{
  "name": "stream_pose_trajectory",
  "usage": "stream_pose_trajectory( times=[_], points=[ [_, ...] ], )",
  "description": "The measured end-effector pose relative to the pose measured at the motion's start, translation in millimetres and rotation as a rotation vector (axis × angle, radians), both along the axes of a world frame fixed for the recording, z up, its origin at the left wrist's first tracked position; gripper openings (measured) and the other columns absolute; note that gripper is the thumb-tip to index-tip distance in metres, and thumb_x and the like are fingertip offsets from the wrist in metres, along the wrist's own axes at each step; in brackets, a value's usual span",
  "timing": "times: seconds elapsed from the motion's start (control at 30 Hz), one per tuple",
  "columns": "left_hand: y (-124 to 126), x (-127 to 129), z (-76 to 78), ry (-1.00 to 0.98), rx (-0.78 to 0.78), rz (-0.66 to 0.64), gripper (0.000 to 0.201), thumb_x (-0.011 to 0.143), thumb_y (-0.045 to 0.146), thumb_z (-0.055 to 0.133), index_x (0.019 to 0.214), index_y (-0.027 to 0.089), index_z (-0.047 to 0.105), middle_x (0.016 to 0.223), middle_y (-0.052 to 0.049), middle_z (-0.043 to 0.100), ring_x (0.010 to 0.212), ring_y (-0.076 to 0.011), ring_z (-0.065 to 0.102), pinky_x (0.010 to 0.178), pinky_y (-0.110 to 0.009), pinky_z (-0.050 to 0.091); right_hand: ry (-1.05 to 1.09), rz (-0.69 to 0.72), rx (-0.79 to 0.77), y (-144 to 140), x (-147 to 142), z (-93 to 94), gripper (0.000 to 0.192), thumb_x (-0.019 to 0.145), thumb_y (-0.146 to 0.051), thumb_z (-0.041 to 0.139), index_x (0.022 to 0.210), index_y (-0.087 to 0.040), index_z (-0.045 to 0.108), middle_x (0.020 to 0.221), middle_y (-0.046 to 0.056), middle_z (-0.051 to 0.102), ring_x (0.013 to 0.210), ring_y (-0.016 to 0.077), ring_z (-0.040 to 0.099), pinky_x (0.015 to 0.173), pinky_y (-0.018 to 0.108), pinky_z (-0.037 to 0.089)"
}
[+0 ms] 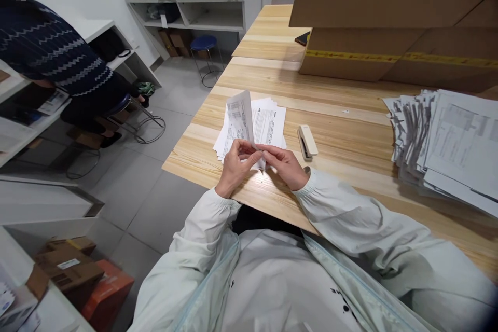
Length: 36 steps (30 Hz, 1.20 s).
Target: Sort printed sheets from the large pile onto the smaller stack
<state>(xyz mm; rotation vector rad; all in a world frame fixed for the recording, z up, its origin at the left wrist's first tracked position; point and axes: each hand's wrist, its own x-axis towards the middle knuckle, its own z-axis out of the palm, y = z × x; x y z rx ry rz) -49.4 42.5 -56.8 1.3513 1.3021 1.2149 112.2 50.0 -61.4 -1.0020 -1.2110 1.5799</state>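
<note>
A printed sheet of paper (240, 114) stands upright and bent between my two hands near the table's front edge. My left hand (237, 163) pinches its lower left part, thumb toward the right. At its lower right edge, the fingers of my right hand (286, 164) close on the same sheet, and the fingertips of both hands meet there. Behind and under it lies a small fanned pile of printed papers (271, 123). A cream stapler (307, 142) rests on the wood just right of my right hand, untouched.
A thick stack of papers (459, 140) lies at the right of the wooden table (342, 137). Large cardboard boxes (350, 54) stand behind, a dark phone (302, 38) beside them. At left, a person in a patterned sweater (66, 52) sits on a stool. A blue stool (204, 43) stands farther back.
</note>
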Motion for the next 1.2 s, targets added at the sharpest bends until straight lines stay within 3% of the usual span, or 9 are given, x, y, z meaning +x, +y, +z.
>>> stream_pose_trajectory(
  times=[0.13, 0.3, 0.47, 0.8, 1.07, 1.2],
  points=[
    [1.3, 1.7, -3.1, 0.032, -0.004, 0.071, 0.040, 0.076, 0.045, 0.077, 0.096, 0.018, 0.054, 0.086, -0.002, 0.064, 0.082, -0.0132, 0.064, 0.077, -0.027, 0.054, -0.036, 0.029, 0.077, -3.0, 0.9, -2.4, 0.039, 0.080, -0.047, 0.074, 0.112, -0.026, 0.076, 0.112, 0.003, 0.076, 0.110, 0.0223, 0.067, 0.106, 0.041, 0.046],
    [0.9, -0.2, -4.6, 0.096, 0.028, 0.064, 0.030, 0.085, 0.042, 0.068, 0.099, 0.018, 0.058, 0.089, -0.002, 0.065, 0.084, -0.0131, 0.064, 0.078, -0.026, 0.052, -0.015, 0.028, -0.007, 2.6, 1.0, -4.4, 0.043, 0.078, -0.054, 0.074, 0.106, -0.023, 0.077, 0.101, 0.005, 0.077, 0.091, 0.0192, 0.069, 0.088, 0.038, 0.056],
    [-0.2, -1.9, -3.9, 0.148, 0.065, 0.011, 0.022, 0.094, 0.038, 0.055, 0.102, 0.019, 0.064, 0.093, -0.003, 0.069, 0.086, -0.0144, 0.064, 0.078, -0.027, 0.050, 0.057, -0.019, -0.131, 10.1, -2.2, -0.5, 0.045, 0.063, -0.053, 0.085, 0.090, -0.019, 0.073, 0.081, 0.002, 0.072, 0.073, 0.0151, 0.067, 0.071, 0.032, 0.058],
    [-1.2, -1.8, -0.9, 0.170, 0.058, 0.005, 0.024, 0.094, 0.036, 0.055, 0.104, 0.017, 0.066, 0.093, -0.005, 0.069, 0.085, -0.0147, 0.064, 0.076, -0.027, 0.049, 0.072, -0.044, -0.141, 10.8, -4.4, 3.0, 0.049, 0.057, -0.055, 0.087, 0.083, -0.018, 0.070, 0.073, 0.000, 0.068, 0.068, 0.0127, 0.064, 0.063, 0.029, 0.058],
    [-1.0, 0.4, -0.8, 0.122, 0.017, 0.020, 0.038, 0.076, 0.040, 0.077, 0.103, 0.018, 0.063, 0.090, -0.003, 0.064, 0.084, -0.0142, 0.064, 0.078, -0.028, 0.054, 0.058, -0.055, -0.111, 10.2, -5.7, 3.3, 0.048, 0.057, -0.056, 0.086, 0.082, -0.018, 0.069, 0.076, 0.000, 0.068, 0.068, 0.0121, 0.063, 0.065, 0.029, 0.059],
    [-1.5, 0.1, -0.1, 0.149, 0.013, 0.011, 0.037, 0.077, 0.040, 0.076, 0.104, 0.018, 0.064, 0.091, -0.004, 0.065, 0.085, -0.0145, 0.065, 0.079, -0.029, 0.055, 0.051, -0.025, -0.097, 10.8, -4.6, 4.2, 0.048, 0.061, -0.060, 0.083, 0.080, -0.018, 0.068, 0.076, 0.000, 0.067, 0.069, 0.0130, 0.064, 0.064, 0.030, 0.060]
  ],
)
